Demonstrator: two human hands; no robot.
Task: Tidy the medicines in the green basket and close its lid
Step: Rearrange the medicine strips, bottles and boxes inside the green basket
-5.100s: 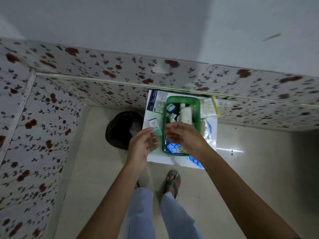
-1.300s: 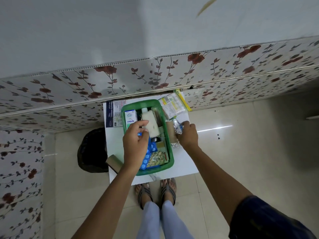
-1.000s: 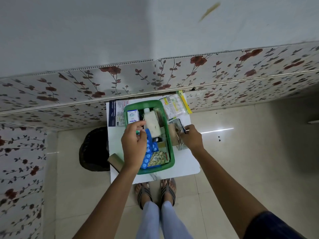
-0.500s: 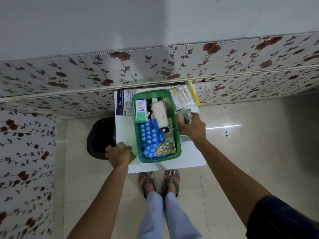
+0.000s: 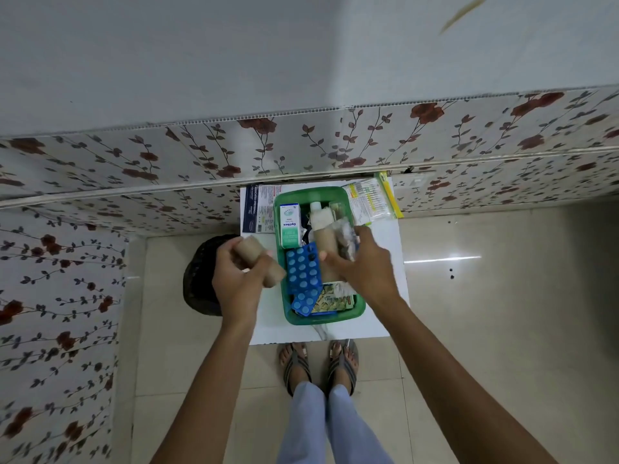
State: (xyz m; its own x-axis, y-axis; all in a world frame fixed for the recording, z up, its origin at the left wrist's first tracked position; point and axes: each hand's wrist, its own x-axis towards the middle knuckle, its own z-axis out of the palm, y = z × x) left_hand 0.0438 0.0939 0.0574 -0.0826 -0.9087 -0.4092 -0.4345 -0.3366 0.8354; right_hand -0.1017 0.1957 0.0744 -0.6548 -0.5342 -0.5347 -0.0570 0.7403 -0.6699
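Note:
The green basket (image 5: 321, 319) stands open on a small white table (image 5: 378, 326). Inside lie a white and green medicine box (image 5: 289, 225), blue blister strips (image 5: 303, 274), a white bottle (image 5: 320, 214) and a yellowish strip (image 5: 331, 301). My left hand (image 5: 237, 279) is raised left of the basket, gripping a brown bandage roll (image 5: 256, 259). My right hand (image 5: 363, 269) reaches over the basket's right side, holding a second brown roll (image 5: 325, 244) together with a crinkled foil packet (image 5: 345, 236). No lid is visible.
A dark printed leaflet box (image 5: 259, 209) lies left of the basket at the back. A clear packet with yellow edge (image 5: 370, 199) lies at the back right. A black bin (image 5: 201, 279) stands on the floor left of the table. A floral wall runs behind.
My left hand has lifted the brown roll from the table's left front corner up beside the basket. My right hand has brought its roll and foil packet over the basket's right side.

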